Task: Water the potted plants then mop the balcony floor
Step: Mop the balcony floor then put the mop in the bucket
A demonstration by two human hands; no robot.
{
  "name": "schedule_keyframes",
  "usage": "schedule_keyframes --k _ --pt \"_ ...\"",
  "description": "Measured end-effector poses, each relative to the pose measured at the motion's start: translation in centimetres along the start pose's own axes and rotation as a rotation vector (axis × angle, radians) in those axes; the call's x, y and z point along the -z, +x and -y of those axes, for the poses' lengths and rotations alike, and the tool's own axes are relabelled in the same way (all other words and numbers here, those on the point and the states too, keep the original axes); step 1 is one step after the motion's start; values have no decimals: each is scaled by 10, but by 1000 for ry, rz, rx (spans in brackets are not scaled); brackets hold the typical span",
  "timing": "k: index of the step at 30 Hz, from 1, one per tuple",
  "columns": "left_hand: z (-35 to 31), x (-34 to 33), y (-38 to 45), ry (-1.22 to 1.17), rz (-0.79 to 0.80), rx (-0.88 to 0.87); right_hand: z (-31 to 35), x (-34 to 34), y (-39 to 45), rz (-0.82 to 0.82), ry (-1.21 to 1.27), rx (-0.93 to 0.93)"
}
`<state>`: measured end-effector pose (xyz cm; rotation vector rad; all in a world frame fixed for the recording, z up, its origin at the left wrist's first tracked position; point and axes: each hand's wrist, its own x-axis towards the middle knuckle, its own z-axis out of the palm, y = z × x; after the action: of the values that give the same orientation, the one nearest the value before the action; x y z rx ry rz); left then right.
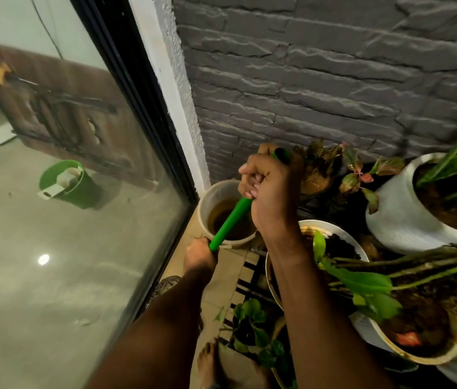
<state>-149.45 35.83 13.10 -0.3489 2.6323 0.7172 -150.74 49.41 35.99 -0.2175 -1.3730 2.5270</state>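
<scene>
Mop handle [230,219]: green, stiff and straight, we hold it slanted down into the white bucket [207,200] in the corner by the glass door [81,192].
Right hand [268,189]: we curl our fingers round the upper handle, near its black end cap [282,155].
Left hand [200,255]: we grip the lower handle, just above the bucket rim.
Mop head: hidden in the brownish water, we cannot tell its state.
Handling: we judge the handle light and rigid, smooth enough to slip when wet; the soaked head will likely drag, so two spaced hands suit it.
Potted plants [418,214]: white pots crowd our right, soil dark.
Floor [230,270]: tiled.
</scene>
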Motion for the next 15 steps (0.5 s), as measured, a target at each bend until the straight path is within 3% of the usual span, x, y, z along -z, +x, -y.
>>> schedule_keyframes --k 11,15 --pt "-44 4 18 -104 29 -148 27 -13 0 -54 -124 186" --pt "-56 -5 25 -220 149 -136 36 -14 1 -67 -147 221"
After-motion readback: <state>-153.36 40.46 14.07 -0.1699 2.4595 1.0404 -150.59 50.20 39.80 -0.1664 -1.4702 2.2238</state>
